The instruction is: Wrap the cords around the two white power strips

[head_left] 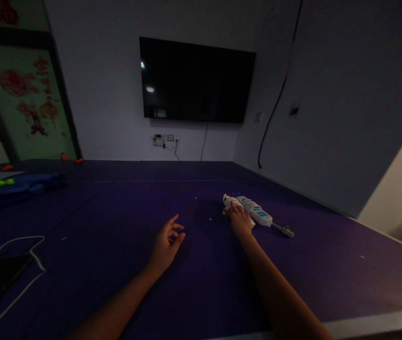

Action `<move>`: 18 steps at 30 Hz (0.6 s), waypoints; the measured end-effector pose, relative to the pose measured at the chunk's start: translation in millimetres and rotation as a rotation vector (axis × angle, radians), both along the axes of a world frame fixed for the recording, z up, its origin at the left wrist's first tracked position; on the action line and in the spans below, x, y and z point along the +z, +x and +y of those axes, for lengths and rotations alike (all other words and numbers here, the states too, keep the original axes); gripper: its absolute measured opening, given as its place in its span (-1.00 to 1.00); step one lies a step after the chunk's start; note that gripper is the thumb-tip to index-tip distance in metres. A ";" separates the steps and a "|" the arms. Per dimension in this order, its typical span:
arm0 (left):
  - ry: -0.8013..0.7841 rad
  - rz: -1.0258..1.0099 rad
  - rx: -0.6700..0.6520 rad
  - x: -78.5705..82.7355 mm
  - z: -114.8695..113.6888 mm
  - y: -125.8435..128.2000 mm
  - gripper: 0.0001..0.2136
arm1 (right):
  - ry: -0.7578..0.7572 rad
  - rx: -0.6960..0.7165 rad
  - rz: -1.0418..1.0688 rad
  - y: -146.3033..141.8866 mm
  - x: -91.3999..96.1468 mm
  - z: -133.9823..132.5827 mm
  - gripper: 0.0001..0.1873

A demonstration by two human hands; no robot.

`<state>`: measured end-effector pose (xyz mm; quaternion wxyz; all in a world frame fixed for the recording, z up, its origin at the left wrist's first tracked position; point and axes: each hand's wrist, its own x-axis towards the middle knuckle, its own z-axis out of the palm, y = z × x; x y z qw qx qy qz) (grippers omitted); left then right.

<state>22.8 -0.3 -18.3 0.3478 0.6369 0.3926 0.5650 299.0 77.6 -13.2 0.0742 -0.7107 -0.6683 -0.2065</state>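
Observation:
My left hand is raised above the purple surface, fingers loosely curled and apart, with nothing in it. Further right, my right hand grips a white cord-wrapped bundle from above, covering much of it. Right beside that bundle lies a white power strip with a blue label and its cord wound around one end. A plug on a short length of cord sticks out toward the right.
On the left, a white cable loops beside a dark flat device. Blue cloth lies behind it, with small orange objects near the door. A black television hangs on the wall, and a black cord dangles at right.

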 end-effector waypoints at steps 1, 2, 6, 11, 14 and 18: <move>0.000 0.004 -0.002 -0.2 -0.1 0.0 -0.50 | 0.003 -0.005 0.006 0.5 -1.3 0.9 -0.56; 0.001 0.007 -0.005 -0.2 -0.3 -0.1 -0.50 | 0.006 -0.012 0.014 1.2 -2.5 1.7 -0.55; 0.012 0.012 -0.015 0.5 -1.4 -0.1 -0.51 | 0.009 -0.053 0.051 4.0 -5.3 3.9 -0.55; 0.021 0.038 -0.017 0.8 -2.0 -0.2 -0.52 | -0.002 -0.030 0.059 10.3 -2.0 1.7 -0.50; 0.031 0.064 -0.020 -0.1 -1.4 -0.3 -0.53 | -0.018 -0.011 0.064 12.3 0.7 -1.4 -0.49; 0.054 0.068 -0.019 -1.0 -1.3 -0.1 -0.55 | -0.025 0.018 0.053 10.5 1.2 -2.3 -0.49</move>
